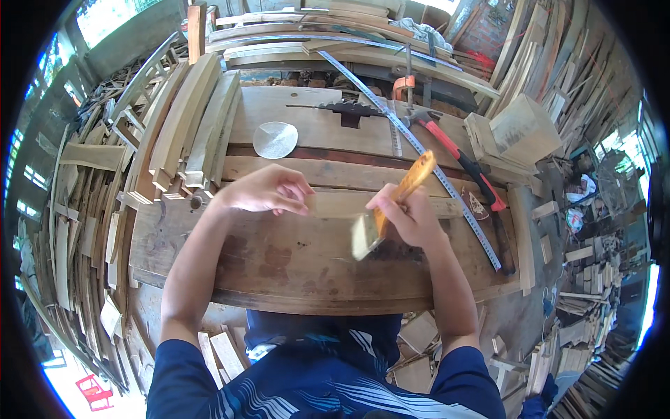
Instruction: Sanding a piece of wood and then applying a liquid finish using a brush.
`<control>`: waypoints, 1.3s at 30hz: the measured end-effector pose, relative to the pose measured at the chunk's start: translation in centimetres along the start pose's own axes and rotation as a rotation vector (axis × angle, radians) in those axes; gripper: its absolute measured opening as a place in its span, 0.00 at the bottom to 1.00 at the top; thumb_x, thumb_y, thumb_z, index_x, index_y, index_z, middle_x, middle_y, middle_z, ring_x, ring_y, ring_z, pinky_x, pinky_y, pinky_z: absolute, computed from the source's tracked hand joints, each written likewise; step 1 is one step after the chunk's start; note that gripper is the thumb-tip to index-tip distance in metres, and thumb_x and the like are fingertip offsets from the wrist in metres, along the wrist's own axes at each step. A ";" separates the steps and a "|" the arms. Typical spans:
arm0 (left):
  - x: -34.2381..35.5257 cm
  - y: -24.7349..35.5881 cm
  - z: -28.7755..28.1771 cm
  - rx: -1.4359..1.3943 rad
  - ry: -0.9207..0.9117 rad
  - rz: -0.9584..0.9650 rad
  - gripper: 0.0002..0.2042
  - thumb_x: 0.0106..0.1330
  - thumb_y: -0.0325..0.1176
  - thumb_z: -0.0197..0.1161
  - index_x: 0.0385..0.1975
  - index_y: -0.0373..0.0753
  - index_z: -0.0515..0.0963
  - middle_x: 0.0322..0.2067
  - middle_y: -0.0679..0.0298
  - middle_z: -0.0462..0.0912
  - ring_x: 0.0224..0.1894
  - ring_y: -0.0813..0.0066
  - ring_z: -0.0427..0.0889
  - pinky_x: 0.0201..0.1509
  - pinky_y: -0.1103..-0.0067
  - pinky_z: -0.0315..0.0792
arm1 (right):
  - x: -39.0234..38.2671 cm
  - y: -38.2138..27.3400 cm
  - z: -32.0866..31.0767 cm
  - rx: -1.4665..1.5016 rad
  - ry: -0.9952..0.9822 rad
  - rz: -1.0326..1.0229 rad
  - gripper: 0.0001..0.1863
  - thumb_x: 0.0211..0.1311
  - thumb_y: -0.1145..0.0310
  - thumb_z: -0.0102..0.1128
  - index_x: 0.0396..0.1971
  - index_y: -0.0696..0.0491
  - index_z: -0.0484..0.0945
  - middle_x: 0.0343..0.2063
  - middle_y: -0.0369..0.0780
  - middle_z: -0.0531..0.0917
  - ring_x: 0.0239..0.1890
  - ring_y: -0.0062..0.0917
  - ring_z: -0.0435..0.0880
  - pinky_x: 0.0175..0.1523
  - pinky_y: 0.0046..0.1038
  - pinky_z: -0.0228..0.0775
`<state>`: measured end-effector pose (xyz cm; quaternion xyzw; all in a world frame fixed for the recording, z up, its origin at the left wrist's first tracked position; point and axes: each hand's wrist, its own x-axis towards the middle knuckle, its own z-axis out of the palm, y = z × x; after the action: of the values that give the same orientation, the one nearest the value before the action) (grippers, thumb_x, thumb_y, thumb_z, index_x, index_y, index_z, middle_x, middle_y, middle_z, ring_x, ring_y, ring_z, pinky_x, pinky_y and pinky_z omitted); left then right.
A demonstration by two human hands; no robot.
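Observation:
My right hand [408, 216] grips the orange wooden handle of a flat paintbrush [368, 234], its pale, blurred bristles pointing down over the workbench [272, 279]. My left hand [272, 192] is open with fingers loosely curled, at the left end of a pale narrow board [331, 202]; whether it touches the board is unclear. The board lies crosswise on the bench and passes behind my right hand. A whitish round disc [274, 140] lies beyond my left hand.
Stacked planks [174, 126] line the bench's left. A long metal rule [467, 223], a red-black hammer [457, 157], an orange clamp [403, 87] and a saw blade [352, 106] are beyond and right. Wooden blocks [523, 133] sit at back right; timber surrounds the bench.

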<state>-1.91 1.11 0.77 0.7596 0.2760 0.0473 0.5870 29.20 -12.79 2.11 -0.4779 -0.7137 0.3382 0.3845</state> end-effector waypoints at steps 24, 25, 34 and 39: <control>-0.4 0.6 0.3 0.579 0.644 0.414 0.17 0.57 0.39 0.83 0.40 0.36 0.87 0.31 0.65 0.90 0.28 0.81 0.86 0.29 0.81 0.78 | -0.1 1.9 -4.7 -0.185 0.486 -0.016 0.16 0.78 0.66 0.52 0.33 0.58 0.86 0.20 0.37 0.84 0.24 0.20 0.85 0.32 0.25 0.73; -0.4 0.8 -0.1 0.569 0.679 0.428 0.17 0.58 0.39 0.82 0.41 0.36 0.87 0.30 0.66 0.89 0.26 0.83 0.84 0.27 0.82 0.75 | -0.4 2.4 -6.1 -0.237 0.570 0.042 0.16 0.75 0.66 0.54 0.31 0.58 0.86 0.17 0.39 0.84 0.21 0.24 0.87 0.30 0.28 0.75; -1.1 -1.0 -1.4 -0.050 0.859 0.455 0.18 0.66 0.38 0.78 0.44 0.34 0.78 0.34 0.70 0.82 0.36 0.87 0.78 0.38 0.87 0.71 | -0.1 4.9 -6.1 -0.186 0.631 0.085 0.20 0.79 0.61 0.52 0.36 0.59 0.88 0.15 0.37 0.75 0.20 0.16 0.73 0.29 0.26 0.62; -0.9 -0.3 -1.5 -0.090 0.853 0.483 0.16 0.67 0.36 0.78 0.45 0.34 0.80 0.39 0.70 0.81 0.39 0.85 0.77 0.42 0.85 0.73 | -0.6 5.3 -7.8 -0.037 0.542 0.181 0.25 0.81 0.58 0.48 0.34 0.60 0.88 0.18 0.35 0.79 0.22 0.16 0.75 0.30 0.22 0.63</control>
<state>-3.38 2.05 1.16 0.6889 0.3053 0.5008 0.4260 38.36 -10.82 1.19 -0.6196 -0.5454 0.2180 0.5207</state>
